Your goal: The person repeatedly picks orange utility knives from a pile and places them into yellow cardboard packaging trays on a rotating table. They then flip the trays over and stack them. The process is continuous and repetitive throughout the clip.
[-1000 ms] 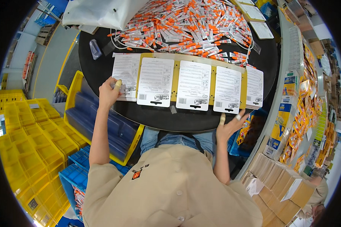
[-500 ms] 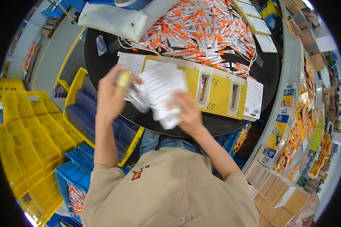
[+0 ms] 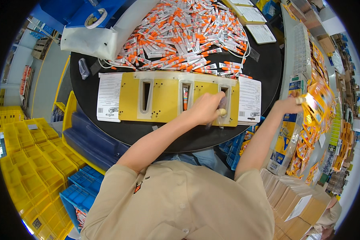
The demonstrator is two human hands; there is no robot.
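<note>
A yellow fixture plate (image 3: 168,89) with three slots lies along the near side of a round black table. An orange-capped glue tube (image 3: 185,97) sits in the middle slot. My left hand (image 3: 206,109) is over the right slot, closed on a clear plastic blister (image 3: 222,103) mostly hidden by the fingers. Out to the right, my right hand (image 3: 287,105) pinches the edge of a blurred orange-yellow card (image 3: 318,99) above a pile of similar cards. Both hands have pale covers on some fingertips. Stacks of white printed cards (image 3: 109,96) stand at both plate ends.
A big heap of orange-capped tubes (image 3: 184,32) covers the table's far part, with a white cable around it. A white plastic bag (image 3: 90,43) and a tape roll (image 3: 96,19) lie far left. Yellow bins (image 3: 36,160) stand left; cardboard pieces (image 3: 288,196) are lower right.
My right hand has swung from the plate's middle to the card pile at right. My left hand has moved right to the right slot with the clear plastic. The view has shifted.
</note>
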